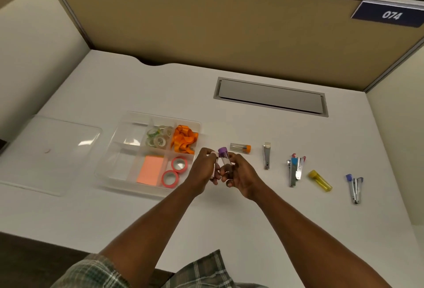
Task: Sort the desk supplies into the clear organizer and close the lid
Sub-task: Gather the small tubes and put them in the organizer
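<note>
Left hand point(205, 166): gripped a clear tube, cap unclear.
Right hand point(241, 175): gripped purple-capped tube point(223, 158).
Organizer point(119, 168): at 9 o'clock, lid off.

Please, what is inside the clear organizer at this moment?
The clear organizer holds clear tape rolls, orange ribbon, a pink sticky-note pad and two pink tape rolls. Its two left compartments look empty. The left hand covers its near right corner.

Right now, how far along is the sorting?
Partly done. The organizer already holds clear tape rolls, orange ribbon, pink sticky notes and pink tape rolls. Both hands hold a purple-capped tube. Left: orange-capped tube, yellow tube, staplers, and the lid.
</note>
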`<state>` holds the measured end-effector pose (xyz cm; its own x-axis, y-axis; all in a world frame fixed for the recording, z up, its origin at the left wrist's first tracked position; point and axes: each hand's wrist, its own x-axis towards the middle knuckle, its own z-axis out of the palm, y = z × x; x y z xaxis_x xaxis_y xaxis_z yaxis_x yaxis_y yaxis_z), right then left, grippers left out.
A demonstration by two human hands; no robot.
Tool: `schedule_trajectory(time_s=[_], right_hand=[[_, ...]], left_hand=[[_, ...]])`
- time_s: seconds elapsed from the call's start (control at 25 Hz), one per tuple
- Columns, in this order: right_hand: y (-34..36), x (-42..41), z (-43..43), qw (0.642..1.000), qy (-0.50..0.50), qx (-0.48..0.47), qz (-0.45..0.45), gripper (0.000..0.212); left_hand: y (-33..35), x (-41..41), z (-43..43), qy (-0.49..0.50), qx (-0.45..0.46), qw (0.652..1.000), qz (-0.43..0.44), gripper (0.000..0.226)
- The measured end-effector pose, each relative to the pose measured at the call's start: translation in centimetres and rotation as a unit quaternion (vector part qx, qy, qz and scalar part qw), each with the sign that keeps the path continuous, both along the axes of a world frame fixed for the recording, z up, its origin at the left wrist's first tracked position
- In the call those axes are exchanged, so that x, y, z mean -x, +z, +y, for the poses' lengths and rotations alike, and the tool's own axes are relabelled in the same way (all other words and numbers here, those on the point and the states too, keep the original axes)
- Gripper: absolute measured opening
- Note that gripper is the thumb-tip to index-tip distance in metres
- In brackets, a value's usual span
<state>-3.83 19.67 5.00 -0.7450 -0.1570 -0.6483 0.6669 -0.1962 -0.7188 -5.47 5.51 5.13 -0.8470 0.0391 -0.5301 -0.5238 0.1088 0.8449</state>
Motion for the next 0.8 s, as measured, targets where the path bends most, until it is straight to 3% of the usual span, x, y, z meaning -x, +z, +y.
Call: schedule_trajectory(time_s=[0.24,0.48,0.64,0.8], right_hand=[[1.3,2.4,-8.2,0.995,0.053,-0.063,0.064,0.048],[1.2,4.7,-16.5,0.999,0.029,-0.032,0.009,0.042],[1.3,6.5,-21.7,1.0,0.016,-0.014,-0.015,0.039],[1.7,9.2,-25.6,0.998,0.042,-0.036,0.004,0.023]], left_hand=[[1.3,0.7,-7.9,0.013,0.031,0.999,0.035,0.019],[1.7,2.1,-16.8,0.08,-0.038,0.996,-0.024,0.028],[2.0,3.7,-21.9,0.092,-0.038,0.994,-0.055,0.022],[2.0,6.3,-25.3,0.047,0.023,0.999,0.011,0.021]])
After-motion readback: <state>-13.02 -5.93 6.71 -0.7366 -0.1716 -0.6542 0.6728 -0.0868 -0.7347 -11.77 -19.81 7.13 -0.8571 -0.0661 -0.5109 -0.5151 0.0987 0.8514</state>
